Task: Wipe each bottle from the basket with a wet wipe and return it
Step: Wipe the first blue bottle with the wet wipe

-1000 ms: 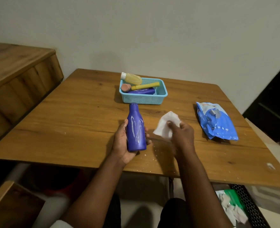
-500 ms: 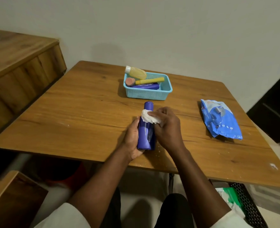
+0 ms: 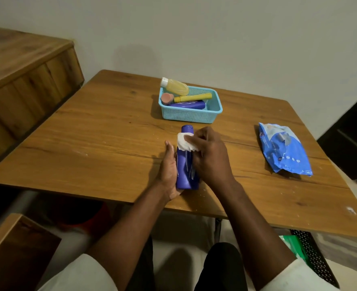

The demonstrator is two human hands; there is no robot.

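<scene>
Bottles: five counted. One tall dark-blue plastic bottle lies out on the brown wooden worktop, cap end pointing at the basket; four more sit in the basket.
Basket: one light-blue perforated plastic basket, just beyond the blue bottle's cap, well apart from the pack.
Basket contents: one pale-yellow bottle with a white cap leaning over the back rim; one slim yellow tube-shaped bottle; one item with a round pink cap; one dark-blue bottle lying flat.
Wipes: one crumpled white wet wipe, pressed on the bottle's neck.
Pack: one blue-and-white plastic wet-wipe pack, flat on the worktop's right side.
Left hand: grip wrapped round the lower body of the bottle from its left side, thumb lying along it.
Right hand: grip curled, pinching the wipe against the bottle's upper part.
White streaks: several run down the bottle's body below the wipe.
</scene>
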